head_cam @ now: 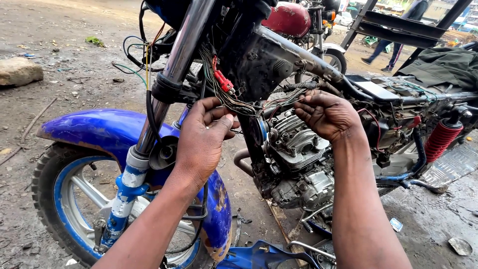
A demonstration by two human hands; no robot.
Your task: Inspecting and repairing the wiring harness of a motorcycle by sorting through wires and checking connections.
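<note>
Head view | muddy ground (64, 74) | outdoor yard | stripped motorcycle (279, 74) | rock (19, 71)

Left fingers (217, 110) partly hidden among wiring (234, 99); handlebars cut off.

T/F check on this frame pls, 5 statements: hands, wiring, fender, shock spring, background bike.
1. Both hands are at the wire bundle beside the engine. True: the left hand pinches the wires and the right hand reaches in from the other side.
2. The front fender is green. False: it is blue, with worn patches.
3. The rear shock spring is red. True.
4. The right hand holds a wrench. False: no tool shows in it; its fingers curl toward the wires.
5. The second motorcycle's tank behind is yellow. False: it is dark red.
</note>
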